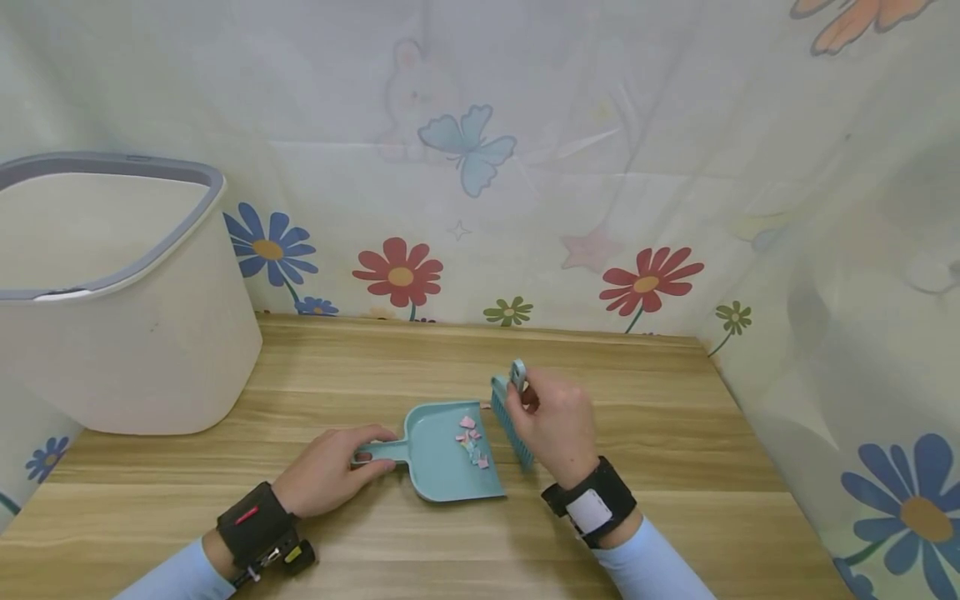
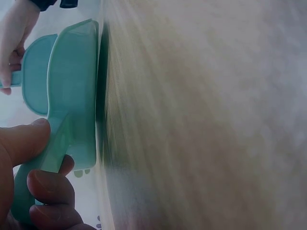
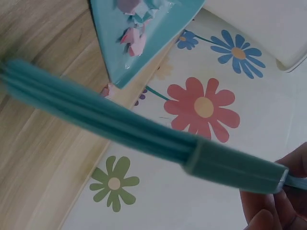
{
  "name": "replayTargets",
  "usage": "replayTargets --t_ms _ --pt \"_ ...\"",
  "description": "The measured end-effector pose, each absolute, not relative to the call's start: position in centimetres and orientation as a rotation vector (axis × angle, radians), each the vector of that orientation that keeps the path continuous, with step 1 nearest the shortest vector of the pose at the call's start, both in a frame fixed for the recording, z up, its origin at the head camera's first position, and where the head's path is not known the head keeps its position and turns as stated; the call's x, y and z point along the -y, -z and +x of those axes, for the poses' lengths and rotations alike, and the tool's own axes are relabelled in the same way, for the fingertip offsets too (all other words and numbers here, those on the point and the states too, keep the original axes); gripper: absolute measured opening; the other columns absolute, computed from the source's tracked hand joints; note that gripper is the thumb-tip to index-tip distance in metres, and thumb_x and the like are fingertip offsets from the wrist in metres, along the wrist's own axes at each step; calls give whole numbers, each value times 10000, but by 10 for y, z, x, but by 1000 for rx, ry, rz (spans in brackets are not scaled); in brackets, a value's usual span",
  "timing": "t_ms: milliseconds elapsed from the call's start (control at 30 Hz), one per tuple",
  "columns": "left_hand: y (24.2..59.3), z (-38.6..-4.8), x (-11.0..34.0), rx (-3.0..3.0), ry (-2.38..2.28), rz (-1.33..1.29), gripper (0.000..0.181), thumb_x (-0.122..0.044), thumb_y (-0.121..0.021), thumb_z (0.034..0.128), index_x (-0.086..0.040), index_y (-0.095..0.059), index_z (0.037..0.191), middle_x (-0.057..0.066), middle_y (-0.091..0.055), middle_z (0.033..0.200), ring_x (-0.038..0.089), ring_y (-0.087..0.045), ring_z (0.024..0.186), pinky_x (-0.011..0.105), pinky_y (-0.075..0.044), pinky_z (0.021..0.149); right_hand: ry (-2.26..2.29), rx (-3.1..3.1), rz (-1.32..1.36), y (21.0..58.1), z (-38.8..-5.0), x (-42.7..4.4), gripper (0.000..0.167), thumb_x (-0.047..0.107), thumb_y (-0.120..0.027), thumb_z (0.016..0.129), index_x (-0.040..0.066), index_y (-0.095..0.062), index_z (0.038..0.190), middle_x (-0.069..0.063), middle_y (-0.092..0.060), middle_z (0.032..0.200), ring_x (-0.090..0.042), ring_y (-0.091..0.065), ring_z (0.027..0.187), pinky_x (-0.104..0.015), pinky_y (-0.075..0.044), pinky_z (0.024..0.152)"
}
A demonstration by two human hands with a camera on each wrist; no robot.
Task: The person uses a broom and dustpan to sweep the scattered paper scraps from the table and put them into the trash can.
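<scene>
A teal dustpan [image 1: 438, 479] lies on the wooden table, its open lip facing right. Several pink and pale blue paper scraps [image 1: 471, 446] rest in it near the lip. My left hand [image 1: 337, 467] grips the dustpan's handle [image 2: 45, 165], thumb on one side and fingers curled on the other. Just right of the lip, my right hand [image 1: 558, 421] holds a teal hand brush [image 1: 512, 425] by its handle, bristles toward the pan. One pink scrap [image 3: 109, 90] sits outside the pan by the lip's far corner, close to the brush.
A large white bin [image 1: 165, 350] with a grey rim stands at the table's left back. Behind the wooden table [image 1: 375, 350] hangs a curtain [image 1: 525, 208] printed with flowers and a butterfly; it also runs along the right side.
</scene>
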State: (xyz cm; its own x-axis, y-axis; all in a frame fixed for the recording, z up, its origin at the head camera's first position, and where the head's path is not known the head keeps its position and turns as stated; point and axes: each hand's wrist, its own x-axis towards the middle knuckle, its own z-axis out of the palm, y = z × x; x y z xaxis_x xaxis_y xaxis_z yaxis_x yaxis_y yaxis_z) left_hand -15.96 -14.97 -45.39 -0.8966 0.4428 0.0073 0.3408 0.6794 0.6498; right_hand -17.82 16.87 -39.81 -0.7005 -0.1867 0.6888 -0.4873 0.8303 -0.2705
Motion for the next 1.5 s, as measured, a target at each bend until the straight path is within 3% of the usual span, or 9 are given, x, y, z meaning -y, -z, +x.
replayTargets --t_ms 333,500,733,900,1200,1500 --pt "453 -163 152 -2759 -1006 567 380 -427 -713 976 -214 -710 1290 -94 -723 1126 43 -561 813 229 -447 712 -587 2313 480 405 -181 -164 91 118 -808 888 62 -738 873 -29 -687 719 -159 -665 598 -240 -477 523" --pt "452 -163 152 -2768 -998 551 399 -424 -717 973 -200 -709 1303 -81 -729 1140 51 -561 808 230 -437 709 -619 2341 565 406 -179 -161 81 146 -808 904 86 -768 942 -8 -691 788 -121 -679 662 -229 -501 562" --pt "452 -163 153 -2765 -1001 549 396 -420 -715 975 -201 -706 1305 -75 -735 1162 51 -571 826 231 -445 717 -941 2311 587 396 -177 -163 44 88 -773 918 98 -763 959 6 -706 733 -58 -623 596 -276 -538 542" --pt "453 -163 153 -2757 -1006 548 378 -417 -713 978 -215 -704 1297 -87 -733 1128 46 -560 791 228 -436 690 -912 2281 528 392 -175 -165 50 80 -788 893 85 -760 934 -20 -715 709 -54 -639 569 -245 -537 527" --pt "453 -163 154 -2745 -1007 561 373 -411 -716 977 -208 -699 1290 -88 -716 1047 34 -522 689 221 -404 612 -543 2263 492 397 -175 -166 121 103 -801 840 71 -689 806 3 -650 618 -96 -572 497 -214 -418 478" --pt "456 -164 154 -2742 -985 615 364 -425 -718 973 -219 -711 1273 -96 -714 1082 32 -555 763 226 -443 673 -545 2282 483 402 -172 -159 100 90 -814 824 53 -733 869 12 -637 612 -62 -526 492 -193 -378 476"
